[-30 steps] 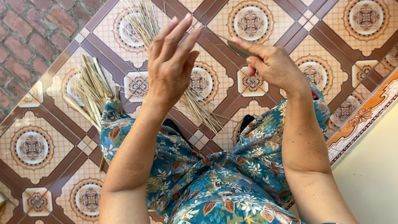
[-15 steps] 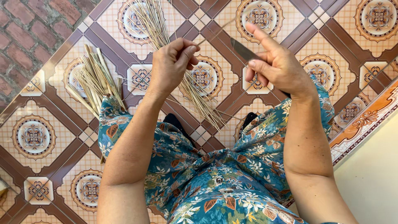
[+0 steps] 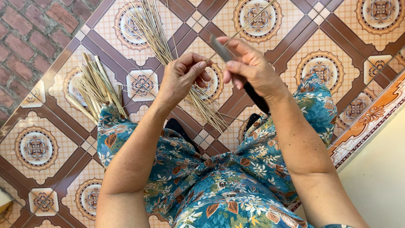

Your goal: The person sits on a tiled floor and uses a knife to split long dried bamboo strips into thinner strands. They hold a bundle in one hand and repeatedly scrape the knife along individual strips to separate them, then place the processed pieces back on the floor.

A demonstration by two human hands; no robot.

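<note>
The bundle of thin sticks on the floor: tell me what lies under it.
Under the long bundle of thin sticks lies the patterned tile floor. The left hand covers its middle, so nothing there can be seen.

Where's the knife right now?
In the head view the knife is upper centre, held in the right hand, its blade beside the left hand, which pinches a thin stick above the tiled floor.

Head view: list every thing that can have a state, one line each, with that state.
Left hand: closed, pinching a thin pale stick.
Right hand: gripping a dark-handled grey-bladed knife, blade up.
Long pale stick bundle: lying fanned on the patterned floor tiles.
Flat pale strip pile: lying loose beside the knee.
</note>
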